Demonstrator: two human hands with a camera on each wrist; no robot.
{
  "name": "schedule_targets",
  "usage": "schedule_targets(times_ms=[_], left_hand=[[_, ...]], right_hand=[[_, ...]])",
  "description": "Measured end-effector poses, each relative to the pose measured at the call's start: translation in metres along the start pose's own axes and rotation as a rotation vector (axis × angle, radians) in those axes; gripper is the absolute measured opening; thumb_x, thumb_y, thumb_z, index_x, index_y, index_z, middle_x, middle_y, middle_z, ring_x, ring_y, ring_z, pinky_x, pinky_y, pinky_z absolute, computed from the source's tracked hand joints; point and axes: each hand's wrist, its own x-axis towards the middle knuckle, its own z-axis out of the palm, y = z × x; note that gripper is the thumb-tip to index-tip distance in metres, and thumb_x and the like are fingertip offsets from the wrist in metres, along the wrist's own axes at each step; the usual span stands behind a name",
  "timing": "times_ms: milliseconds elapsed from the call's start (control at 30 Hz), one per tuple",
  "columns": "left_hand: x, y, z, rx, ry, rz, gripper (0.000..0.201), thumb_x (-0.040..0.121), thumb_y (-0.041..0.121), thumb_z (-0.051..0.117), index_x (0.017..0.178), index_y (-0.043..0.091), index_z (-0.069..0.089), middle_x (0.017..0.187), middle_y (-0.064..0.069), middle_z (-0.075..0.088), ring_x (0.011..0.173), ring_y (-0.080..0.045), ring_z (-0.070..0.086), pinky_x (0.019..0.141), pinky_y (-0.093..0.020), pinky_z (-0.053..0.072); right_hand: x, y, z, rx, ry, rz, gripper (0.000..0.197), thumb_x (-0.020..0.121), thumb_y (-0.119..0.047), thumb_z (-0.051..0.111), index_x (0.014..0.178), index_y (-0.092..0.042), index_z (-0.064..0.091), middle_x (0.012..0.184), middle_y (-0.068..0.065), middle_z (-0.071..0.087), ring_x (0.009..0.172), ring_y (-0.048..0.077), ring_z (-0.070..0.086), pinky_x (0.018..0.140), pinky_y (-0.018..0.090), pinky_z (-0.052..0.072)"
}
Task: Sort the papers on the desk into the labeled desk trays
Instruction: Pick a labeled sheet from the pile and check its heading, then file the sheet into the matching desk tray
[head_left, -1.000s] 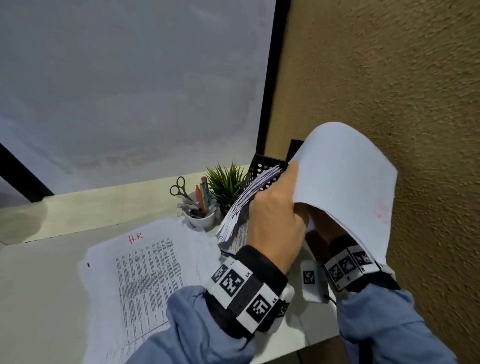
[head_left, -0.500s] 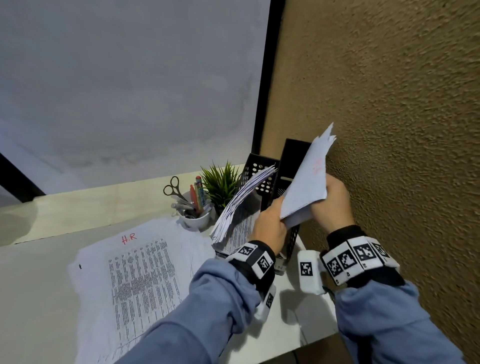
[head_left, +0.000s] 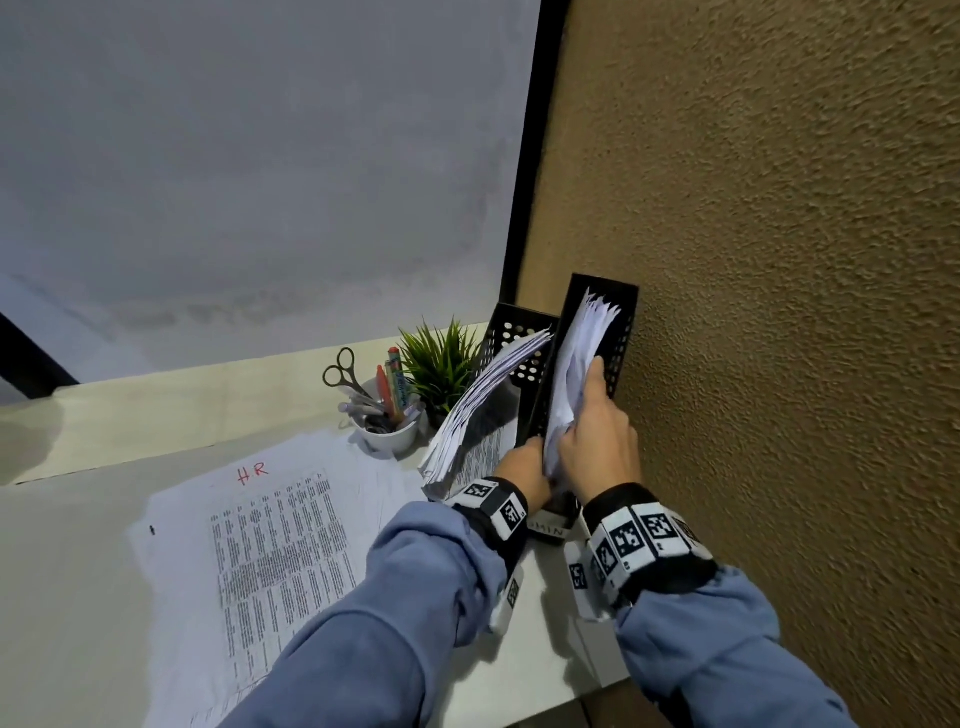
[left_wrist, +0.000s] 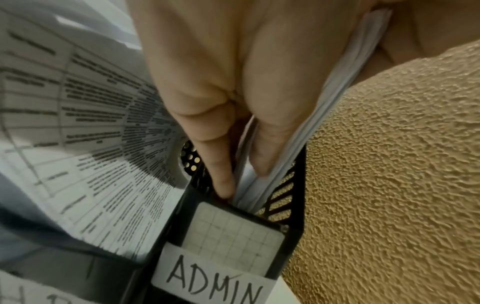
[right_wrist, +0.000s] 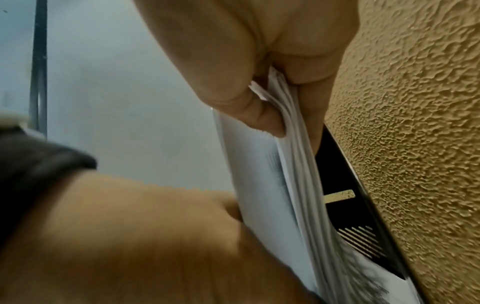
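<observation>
Against the brown wall stands a black upright tray with an ADMIN label. A sheaf of white papers stands inside it. My right hand grips the sheaf partway up; in the right wrist view its thumb and fingers clamp the sheets. My left hand is at the tray's low front end. Its fingers reach down into the tray with a few sheets pinched between them. On the desk at the left lies a pile of printed papers marked HR in red.
A second black tray to the left holds a thick stack of papers leaning leftward. Behind it are a small green plant and a white cup with pens and scissors. The rough wall is close on the right.
The right hand has lowered the sheaf from up in the air into the ADMIN tray. The left hand has moved down to the tray's front end.
</observation>
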Motion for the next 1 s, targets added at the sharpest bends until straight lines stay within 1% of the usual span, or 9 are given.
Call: schedule_targets(times_ms=[133,300,433,500,567,633,733,800,1000], left_hand=[[-0.016,-0.005,-0.009,-0.049,0.081,0.028,0.030,0.082,0.014,0.062,0.110,0.004,0.058,0.107,-0.015,0.066,0.098,-0.030,0.062,0.077,-0.031,0.046],[-0.065,-0.063,-0.037,-0.490,0.108,0.033,0.021,0.087,0.014,0.064,0.108,0.010,0.063,0.103,-0.007,0.067,0.087,-0.018,0.065,0.075,-0.022,0.054],[-0.105,-0.152,-0.053,-0.602,0.208,-0.232,0.010,0.088,0.007,0.061,0.082,0.012,0.066,0.085,-0.012,0.069,0.075,-0.023,0.068,0.079,-0.042,0.058],[-0.125,-0.193,-0.057,-0.536,0.314,-0.380,0.013,0.089,0.006,0.058,0.078,0.012,0.064,0.083,-0.008,0.068,0.076,-0.023,0.067,0.079,-0.034,0.058],[-0.142,-0.230,-0.058,-0.354,0.451,-0.562,0.010,0.090,0.006,0.053,0.086,0.010,0.062,0.092,-0.008,0.065,0.078,-0.021,0.061,0.071,-0.018,0.051],[-0.155,-0.262,-0.058,-0.214,0.518,-0.730,0.021,0.088,0.011,0.054,0.107,0.004,0.060,0.113,-0.016,0.059,0.096,-0.029,0.058,0.080,-0.027,0.046],[-0.169,-0.293,-0.055,-0.192,0.557,-0.908,0.045,0.085,0.019,0.061,0.125,0.000,0.051,0.128,-0.022,0.045,0.115,-0.039,0.047,0.095,-0.040,0.042],[-0.174,-0.300,-0.052,-0.205,0.569,-0.956,0.051,0.084,0.023,0.063,0.127,0.000,0.049,0.129,-0.022,0.044,0.115,-0.040,0.045,0.096,-0.043,0.042],[-0.180,-0.311,-0.052,-0.240,0.552,-0.960,0.062,0.079,0.031,0.069,0.127,0.001,0.044,0.125,-0.020,0.048,0.114,-0.037,0.049,0.092,-0.042,0.043]], right_hand=[[0.000,0.003,0.008,0.002,-0.070,0.054,0.086,0.084,-0.006,0.056,0.151,-0.019,0.002,0.128,0.021,0.051,0.112,0.037,0.054,0.091,0.040,0.044],[-0.007,-0.007,0.016,0.187,0.112,-0.024,0.078,0.086,0.000,0.048,0.151,-0.021,0.009,0.131,0.015,0.050,0.110,0.033,0.055,0.093,0.044,0.047],[-0.025,-0.031,0.028,0.296,0.321,-0.271,0.069,0.080,0.006,0.042,0.146,-0.010,0.028,0.135,0.011,0.045,0.124,0.023,0.039,0.107,0.033,0.033],[-0.040,-0.046,0.042,0.317,0.400,-0.476,0.062,0.073,0.002,0.038,0.135,-0.003,0.044,0.125,0.014,0.049,0.116,0.023,0.040,0.102,0.024,0.030],[-0.056,-0.059,0.066,0.335,0.341,-0.613,0.054,0.074,-0.003,0.037,0.125,-0.001,0.054,0.116,0.012,0.052,0.108,0.020,0.043,0.097,0.020,0.032],[-0.071,-0.067,0.098,0.341,0.157,-0.657,0.048,0.076,-0.003,0.038,0.120,-0.005,0.057,0.110,0.007,0.054,0.104,0.016,0.046,0.094,0.019,0.037],[-0.092,-0.067,0.154,0.338,-0.221,-0.482,0.040,0.084,0.003,0.044,0.120,-0.009,0.058,0.112,0.004,0.056,0.101,0.012,0.051,0.093,0.026,0.044],[-0.101,-0.063,0.186,0.313,-0.433,-0.202,0.038,0.088,0.003,0.046,0.124,-0.008,0.055,0.122,0.006,0.054,0.107,0.014,0.053,0.094,0.019,0.041],[-0.115,-0.050,0.246,0.064,-0.575,0.110,0.015,0.082,-0.010,0.051,0.082,-0.014,0.037,0.095,0.009,0.041,0.082,0.018,0.040,0.070,0.025,0.031]])
